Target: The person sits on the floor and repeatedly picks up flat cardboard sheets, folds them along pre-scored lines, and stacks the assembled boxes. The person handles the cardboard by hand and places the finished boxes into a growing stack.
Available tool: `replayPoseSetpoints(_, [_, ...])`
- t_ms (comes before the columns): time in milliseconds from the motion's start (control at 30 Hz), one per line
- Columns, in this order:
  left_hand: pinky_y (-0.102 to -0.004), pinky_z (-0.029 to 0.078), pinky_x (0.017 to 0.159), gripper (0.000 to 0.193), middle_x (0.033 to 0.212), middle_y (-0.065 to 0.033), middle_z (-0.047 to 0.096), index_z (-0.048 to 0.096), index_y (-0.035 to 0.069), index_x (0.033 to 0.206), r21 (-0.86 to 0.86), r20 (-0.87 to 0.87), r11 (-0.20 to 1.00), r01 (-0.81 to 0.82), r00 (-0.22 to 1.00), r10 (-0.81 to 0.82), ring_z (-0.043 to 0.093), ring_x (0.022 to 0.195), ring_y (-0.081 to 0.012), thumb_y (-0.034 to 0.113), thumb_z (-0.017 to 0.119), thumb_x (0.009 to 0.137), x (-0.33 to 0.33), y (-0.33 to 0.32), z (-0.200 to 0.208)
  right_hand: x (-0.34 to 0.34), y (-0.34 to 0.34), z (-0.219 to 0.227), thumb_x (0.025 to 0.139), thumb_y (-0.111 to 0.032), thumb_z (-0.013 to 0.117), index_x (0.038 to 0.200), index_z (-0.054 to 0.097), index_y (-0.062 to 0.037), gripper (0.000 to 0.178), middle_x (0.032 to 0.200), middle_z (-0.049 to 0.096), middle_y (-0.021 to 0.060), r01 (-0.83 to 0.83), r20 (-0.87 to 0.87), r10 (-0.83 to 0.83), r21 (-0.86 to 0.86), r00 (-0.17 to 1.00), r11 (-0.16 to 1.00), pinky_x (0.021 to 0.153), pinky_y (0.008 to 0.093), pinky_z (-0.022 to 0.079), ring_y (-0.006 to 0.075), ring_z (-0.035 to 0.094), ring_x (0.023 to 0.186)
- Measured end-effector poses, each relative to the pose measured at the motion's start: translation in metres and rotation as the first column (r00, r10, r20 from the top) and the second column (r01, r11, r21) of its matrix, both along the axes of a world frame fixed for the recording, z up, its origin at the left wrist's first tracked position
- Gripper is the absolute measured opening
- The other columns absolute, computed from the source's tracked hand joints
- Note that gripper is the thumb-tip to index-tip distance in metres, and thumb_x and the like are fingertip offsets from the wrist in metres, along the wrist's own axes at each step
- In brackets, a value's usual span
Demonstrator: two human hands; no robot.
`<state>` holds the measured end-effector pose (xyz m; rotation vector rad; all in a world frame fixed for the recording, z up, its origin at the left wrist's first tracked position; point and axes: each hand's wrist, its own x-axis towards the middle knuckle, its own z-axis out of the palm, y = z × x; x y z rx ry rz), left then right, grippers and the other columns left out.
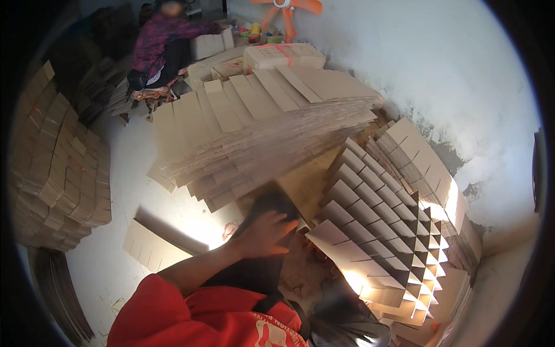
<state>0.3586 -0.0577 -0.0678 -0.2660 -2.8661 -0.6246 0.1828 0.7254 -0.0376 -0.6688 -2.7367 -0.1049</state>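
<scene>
My left hand [269,234] is held over my dark-trousered leg, its fingers apart and nothing in it. Just right of it stands a cardboard divider grid [376,231], made of slotted strips crossed into many cells. The grid rests tilted beside my lap, with bright light on its near right side. At the lower right, beyond the grid's near corner, a small skin-toned patch [444,332] shows, seemingly part of my right hand. Its fingers cannot be made out.
A broad stack of flat cardboard strips [266,127] lies ahead. More slotted cardboard [419,150] leans by the right wall. Bundled cardboard [58,168] is piled at left; a loose slotted strip [153,246] lies on the floor. A person [165,46] works at the back near an orange fan [283,8].
</scene>
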Motion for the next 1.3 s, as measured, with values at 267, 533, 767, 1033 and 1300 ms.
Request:
replayPoseSetpoints(267, [-0.0525, 0.028, 0.112, 0.08, 0.144, -0.0169, 0.047, 0.032, 0.005, 0.15, 0.229, 0.01, 0.899, -0.372, 0.925, 0.38, 0.033, 0.14, -0.0416, 0.042, 0.068, 0.088, -0.02, -0.009, -0.015, -0.016, -0.015, -0.004, 0.079, -0.026, 0.078, 0.127, 0.057, -0.0045, 0.056, 0.119, 0.064, 0.0176, -0.028, 0.0, 0.028, -0.015, 1.0, 1.0, 0.094, 0.0425, 0.048, 0.034, 0.06, 0.108])
replayPoseSetpoints(533, [-0.0548, 0.027, 0.112, 0.092, 0.15, -0.0161, 0.039, 0.026, 0.006, 0.152, 0.124, 0.184, 0.903, -0.412, 0.904, 0.387, 0.028, 0.141, -0.043, 0.051, 0.068, 0.084, -0.039, -0.017, -0.012, -0.028, -0.028, -0.007, 0.078, -0.025, 0.078, 0.125, 0.058, -0.0045, 0.054, 0.118, 0.065, 0.0176, -0.039, -0.003, 0.039, -0.015, 0.999, 0.999, 0.092, 0.0425, 0.049, 0.0341, 0.061, 0.106])
replayPoseSetpoints(767, [-0.0547, 0.028, 0.113, 0.09, 0.152, -0.0145, 0.038, 0.03, 0.008, 0.151, 0.093, 0.178, 0.904, -0.418, 0.9, 0.398, 0.028, 0.142, -0.0408, 0.05, 0.07, 0.083, -0.039, -0.016, -0.013, -0.042, -0.039, -0.007, 0.078, -0.024, 0.078, 0.123, 0.059, -0.0045, 0.053, 0.116, 0.066, 0.0176, -0.049, -0.008, 0.049, -0.013, 0.999, 0.999, 0.09, 0.0425, 0.049, 0.0341, 0.062, 0.104])
replayPoseSetpoints(1033, [-0.0542, 0.027, 0.114, 0.089, 0.154, -0.0122, 0.035, 0.03, 0.009, 0.15, 0.105, 0.172, 0.904, -0.414, 0.903, 0.394, 0.028, 0.142, -0.0403, 0.051, 0.07, 0.082, -0.039, -0.016, -0.019, -0.05, -0.046, -0.001, 0.078, -0.023, 0.078, 0.122, 0.06, -0.0045, 0.051, 0.115, 0.066, 0.0176, -0.052, -0.011, 0.052, -0.01, 0.999, 0.999, 0.088, 0.0425, 0.05, 0.0341, 0.063, 0.102])
replayPoseSetpoints(1300, [-0.0534, 0.032, 0.112, 0.081, 0.151, -0.0175, 0.037, 0.028, 0.006, 0.151, 0.117, 0.175, 0.914, -0.388, 0.914, 0.366, 0.029, 0.142, -0.0418, 0.047, 0.063, 0.089, -0.038, -0.016, -0.009, -0.056, -0.049, 0.0, 0.077, -0.022, 0.078, 0.12, 0.061, -0.0046, 0.049, 0.113, 0.067, 0.0176, -0.061, -0.015, 0.061, -0.011, 0.998, 0.998, 0.086, 0.0424, 0.051, 0.0342, 0.064, 0.1])
